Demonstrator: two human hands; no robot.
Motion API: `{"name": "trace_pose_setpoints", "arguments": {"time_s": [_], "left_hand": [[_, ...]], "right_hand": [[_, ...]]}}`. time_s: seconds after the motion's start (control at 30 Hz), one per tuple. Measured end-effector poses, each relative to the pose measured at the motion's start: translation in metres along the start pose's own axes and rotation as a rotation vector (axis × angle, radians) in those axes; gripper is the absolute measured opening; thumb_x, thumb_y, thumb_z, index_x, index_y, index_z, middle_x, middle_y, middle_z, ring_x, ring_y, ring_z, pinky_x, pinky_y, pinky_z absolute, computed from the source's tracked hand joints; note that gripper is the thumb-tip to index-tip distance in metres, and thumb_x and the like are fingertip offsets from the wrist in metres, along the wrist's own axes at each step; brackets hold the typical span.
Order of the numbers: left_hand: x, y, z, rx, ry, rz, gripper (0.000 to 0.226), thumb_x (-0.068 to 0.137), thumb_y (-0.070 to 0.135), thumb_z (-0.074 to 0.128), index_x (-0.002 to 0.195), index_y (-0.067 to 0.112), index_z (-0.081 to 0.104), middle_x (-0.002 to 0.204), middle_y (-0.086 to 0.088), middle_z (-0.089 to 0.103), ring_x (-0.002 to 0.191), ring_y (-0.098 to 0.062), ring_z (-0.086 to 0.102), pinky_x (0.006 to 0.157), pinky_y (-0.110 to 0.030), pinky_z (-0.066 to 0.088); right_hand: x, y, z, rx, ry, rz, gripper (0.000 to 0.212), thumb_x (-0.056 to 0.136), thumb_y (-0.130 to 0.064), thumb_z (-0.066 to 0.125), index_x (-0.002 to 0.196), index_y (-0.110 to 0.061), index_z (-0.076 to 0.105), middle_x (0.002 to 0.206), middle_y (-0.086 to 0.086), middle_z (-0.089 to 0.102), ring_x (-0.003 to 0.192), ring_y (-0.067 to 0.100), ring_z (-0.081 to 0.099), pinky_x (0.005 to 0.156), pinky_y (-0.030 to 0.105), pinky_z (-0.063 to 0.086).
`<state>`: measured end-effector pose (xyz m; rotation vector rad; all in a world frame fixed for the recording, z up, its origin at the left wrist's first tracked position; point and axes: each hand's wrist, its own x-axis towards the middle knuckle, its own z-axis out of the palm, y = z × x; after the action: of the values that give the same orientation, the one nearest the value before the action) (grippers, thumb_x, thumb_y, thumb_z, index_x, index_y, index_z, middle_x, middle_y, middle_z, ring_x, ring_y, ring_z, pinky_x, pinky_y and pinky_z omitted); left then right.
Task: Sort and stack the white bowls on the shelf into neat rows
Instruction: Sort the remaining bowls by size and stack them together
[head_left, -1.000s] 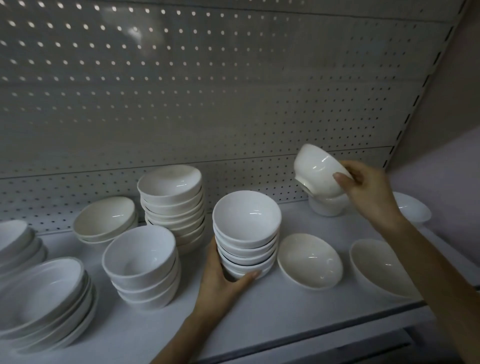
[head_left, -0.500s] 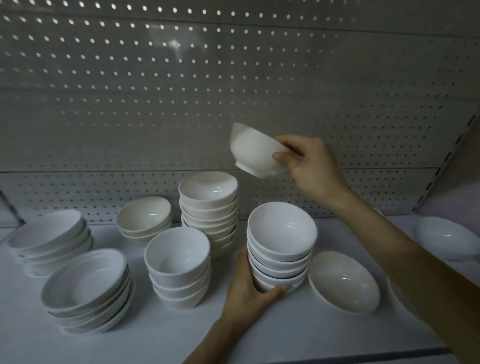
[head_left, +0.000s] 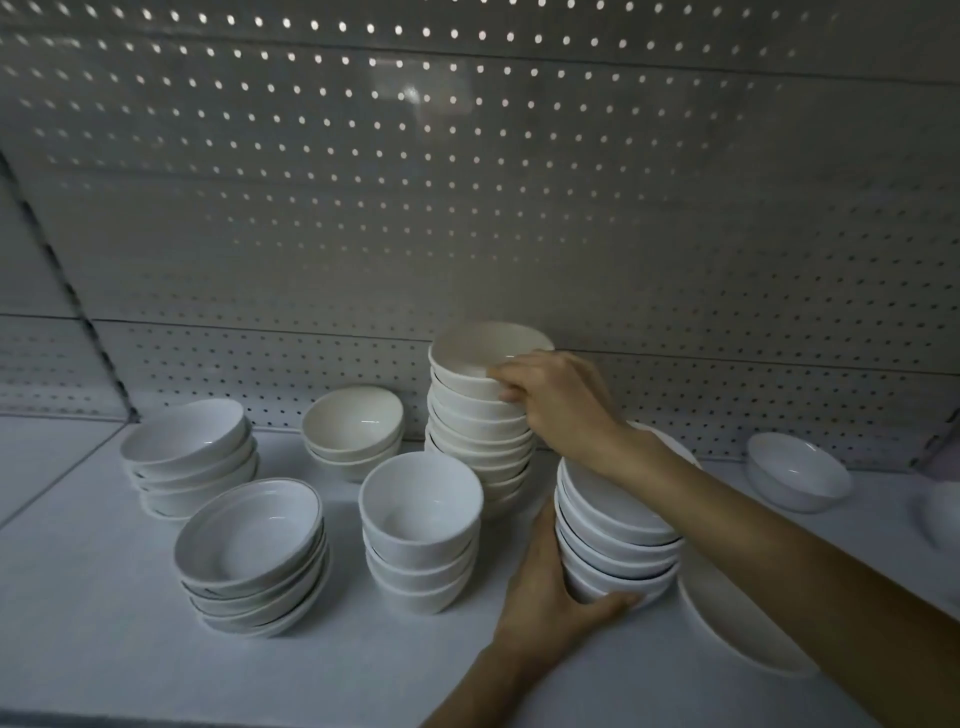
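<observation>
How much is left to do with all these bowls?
Done: most bowls sit in six stacks, like the shallow stack and small stack. In hand: the right hand holds the top bowl on the tall stack, while the left hand grips the near stack. Left: the loose bowl and big bowl, and the rows look uneven.

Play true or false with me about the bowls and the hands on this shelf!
1. The right-hand grip holds the top bowl of the tall stack. True.
2. The left-hand grip hangs in the air, touching nothing. False: it holds the bottom of the front stack.
3. A lone bowl sits far right, near the back wall. True.
4. The bowls are red. False: they are white.
</observation>
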<state>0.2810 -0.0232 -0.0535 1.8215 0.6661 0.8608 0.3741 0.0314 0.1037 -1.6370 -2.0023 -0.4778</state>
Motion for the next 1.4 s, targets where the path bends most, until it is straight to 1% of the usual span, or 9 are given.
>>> {"name": "trace_pose_setpoints", "arguments": {"time_s": [0.23, 0.4, 0.5, 0.67, 0.87, 1.0, 1.2, 1.33, 1.4], "left_hand": [[0.0006, -0.0030, 0.0016, 0.009, 0.005, -0.004, 0.107, 0.064, 0.051, 0.083, 0.147, 0.040, 0.017, 0.148, 0.027, 0.031, 0.137, 0.007, 0.029, 0.112, -0.033, 0.034], [0.0007, -0.0017, 0.0006, 0.008, 0.008, -0.005, 0.107, 0.064, 0.049, 0.084, 0.147, 0.038, 0.018, 0.149, 0.025, 0.032, 0.137, 0.006, 0.030, 0.112, -0.031, 0.034], [0.0003, -0.0024, 0.0007, 0.017, 0.009, -0.008, 0.106, 0.064, 0.049, 0.084, 0.147, 0.038, 0.018, 0.148, 0.026, 0.032, 0.136, 0.007, 0.030, 0.112, -0.031, 0.034], [0.0004, -0.0034, 0.0006, 0.019, 0.008, -0.006, 0.106, 0.064, 0.051, 0.083, 0.147, 0.038, 0.018, 0.148, 0.025, 0.033, 0.136, 0.006, 0.031, 0.112, -0.032, 0.034], [0.0011, -0.0041, 0.0011, 0.032, 0.012, 0.003, 0.106, 0.063, 0.053, 0.082, 0.147, 0.038, 0.018, 0.148, 0.025, 0.032, 0.136, 0.007, 0.030, 0.112, -0.029, 0.034], [0.0005, -0.0042, 0.0011, 0.029, 0.010, 0.004, 0.105, 0.063, 0.050, 0.083, 0.146, 0.039, 0.019, 0.147, 0.026, 0.034, 0.134, 0.009, 0.032, 0.111, -0.026, 0.034], [0.0002, -0.0018, 0.0003, 0.022, 0.009, 0.010, 0.105, 0.064, 0.050, 0.082, 0.147, 0.037, 0.019, 0.147, 0.024, 0.034, 0.135, 0.007, 0.031, 0.111, -0.027, 0.034], [0.0003, -0.0030, 0.0002, 0.024, 0.014, 0.012, 0.104, 0.065, 0.047, 0.084, 0.146, 0.037, 0.019, 0.147, 0.025, 0.033, 0.135, 0.008, 0.031, 0.111, -0.025, 0.034], [0.0004, -0.0031, 0.0001, 0.023, 0.015, 0.012, 0.104, 0.065, 0.047, 0.084, 0.146, 0.038, 0.020, 0.147, 0.025, 0.034, 0.135, 0.008, 0.031, 0.111, -0.025, 0.034]], "right_hand": [[-0.0033, 0.0043, -0.0003, 0.035, -0.055, 0.050, 0.015, 0.076, 0.004, 0.060, 0.079, -0.009, 0.064, 0.072, 0.004, 0.066, 0.074, 0.028, 0.060, 0.062, 0.034, 0.048], [-0.0019, 0.0058, -0.0003, 0.291, -0.083, 0.175, 0.022, 0.083, -0.003, 0.063, 0.101, -0.013, 0.071, 0.096, 0.004, 0.071, 0.093, 0.024, 0.063, 0.079, 0.037, 0.049], [-0.0013, 0.0040, -0.0022, 0.396, -0.090, 0.227, 0.023, 0.083, -0.003, 0.063, 0.102, -0.014, 0.071, 0.100, 0.003, 0.072, 0.095, 0.020, 0.063, 0.083, 0.036, 0.048], [-0.0044, 0.0008, -0.0044, 0.435, -0.066, 0.257, 0.025, 0.084, -0.002, 0.064, 0.106, -0.010, 0.071, 0.105, 0.004, 0.071, 0.096, 0.013, 0.061, 0.082, 0.026, 0.044], [-0.0031, 0.0033, -0.0042, 0.479, -0.081, 0.275, 0.025, 0.083, -0.003, 0.065, 0.106, -0.011, 0.071, 0.105, 0.004, 0.072, 0.098, 0.015, 0.064, 0.085, 0.029, 0.046], [-0.0032, 0.0042, -0.0046, 0.490, -0.115, 0.273, 0.024, 0.083, -0.005, 0.065, 0.106, -0.009, 0.071, 0.104, 0.005, 0.072, 0.096, 0.008, 0.060, 0.082, 0.021, 0.042], [-0.0046, 0.0064, -0.0003, 0.494, -0.161, 0.266, 0.024, 0.081, -0.022, 0.069, 0.105, -0.023, 0.069, 0.108, -0.005, 0.070, 0.109, 0.025, 0.058, 0.099, 0.043, 0.042], [-0.0031, 0.0065, -0.0018, 0.462, -0.185, 0.280, 0.035, 0.078, -0.024, 0.073, 0.113, -0.023, 0.066, 0.117, -0.003, 0.066, 0.117, 0.020, 0.052, 0.103, 0.031, 0.036], [-0.0027, 0.0050, -0.0040, 0.435, -0.182, 0.262, 0.039, 0.078, -0.025, 0.074, 0.116, -0.023, 0.064, 0.121, -0.003, 0.064, 0.120, 0.019, 0.049, 0.106, 0.031, 0.031]]}}
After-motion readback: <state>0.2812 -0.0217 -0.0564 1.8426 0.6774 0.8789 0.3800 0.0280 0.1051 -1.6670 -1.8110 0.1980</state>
